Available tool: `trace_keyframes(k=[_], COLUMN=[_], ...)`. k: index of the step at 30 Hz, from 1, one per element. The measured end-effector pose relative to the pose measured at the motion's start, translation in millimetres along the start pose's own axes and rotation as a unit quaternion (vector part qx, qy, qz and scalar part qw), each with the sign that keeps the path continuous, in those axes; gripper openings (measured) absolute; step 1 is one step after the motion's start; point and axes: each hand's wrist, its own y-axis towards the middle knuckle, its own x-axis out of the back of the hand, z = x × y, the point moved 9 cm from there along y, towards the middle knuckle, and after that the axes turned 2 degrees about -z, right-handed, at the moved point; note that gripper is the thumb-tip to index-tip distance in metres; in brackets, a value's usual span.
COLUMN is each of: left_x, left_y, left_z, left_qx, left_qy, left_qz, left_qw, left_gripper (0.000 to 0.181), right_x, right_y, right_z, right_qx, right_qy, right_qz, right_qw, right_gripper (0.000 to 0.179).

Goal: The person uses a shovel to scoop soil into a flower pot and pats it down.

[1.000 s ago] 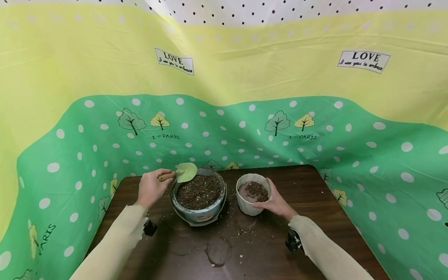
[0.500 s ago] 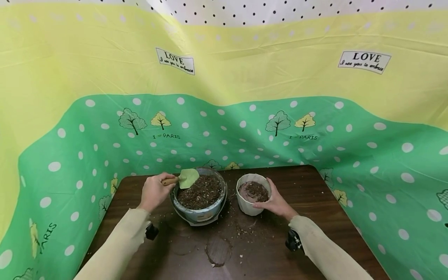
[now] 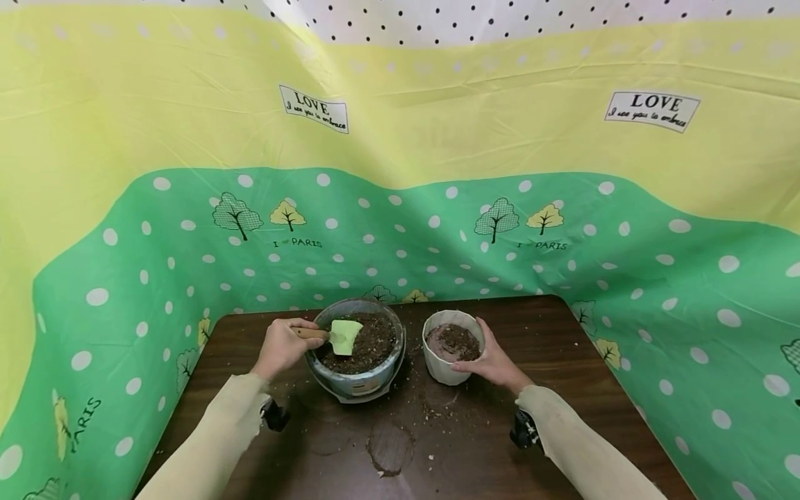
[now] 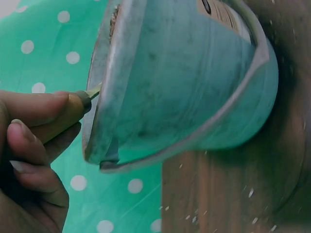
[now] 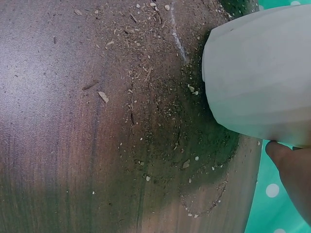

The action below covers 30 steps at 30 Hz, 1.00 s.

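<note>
My left hand [image 3: 282,347] grips the wooden handle of a small trowel [image 3: 345,337] with a light green blade. The blade's edge meets the dark soil [image 3: 375,340] inside a blue-grey bucket [image 3: 356,384]. In the left wrist view the bucket [image 4: 180,82] hides most of the blade, and its wire-like handle hangs down along the side. My right hand [image 3: 494,357] holds a white faceted flower pot [image 3: 445,373] by its right side, thumb at the near rim. Soil partly fills this pot. The right wrist view shows the pot [image 5: 262,73] with one fingertip against it.
Both containers stand side by side on a dark wood table [image 3: 537,417]. Crumbs of soil [image 5: 160,107] are scattered in front of the pot, and a ring-shaped soil mark [image 3: 389,450] lies nearer me. A green and yellow patterned curtain [image 3: 400,229] surrounds the table.
My left hand has moved the trowel right and down, from the bucket's back left rim to over and into the soil. The right hand and pot have stayed in place.
</note>
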Motion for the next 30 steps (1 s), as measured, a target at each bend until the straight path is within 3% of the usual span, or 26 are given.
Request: trace_keyframes(k=[4, 12, 30], left_x=[-6.9, -11.5, 5.6], left_y=[-0.9, -1.5, -4.3], left_z=[3.7, 8.2, 19.8], left_qx=[0.028, 0.046, 0.081], left_qy=[-0.048, -0.06, -0.123], left_qz=[0.005, -0.004, -0.014], left_qw=[0.9985, 0.9971, 0.9891], left_gripper=[0.027, 0.029, 0.041], right_x=[-0.5, -0.1, -1.4], right_y=[0.2, 0.4, 0.2], right_z=[0.8, -2.0, -2.3], right_qx=[0.003, -0.007, -0.011], right_qy=[-0.001, 0.001, 0.006], right_qz=[0.0, 0.0, 0.004], right_qw=[1.0, 1.0, 0.9999], right_gripper=[0.124, 0.126, 0.126])
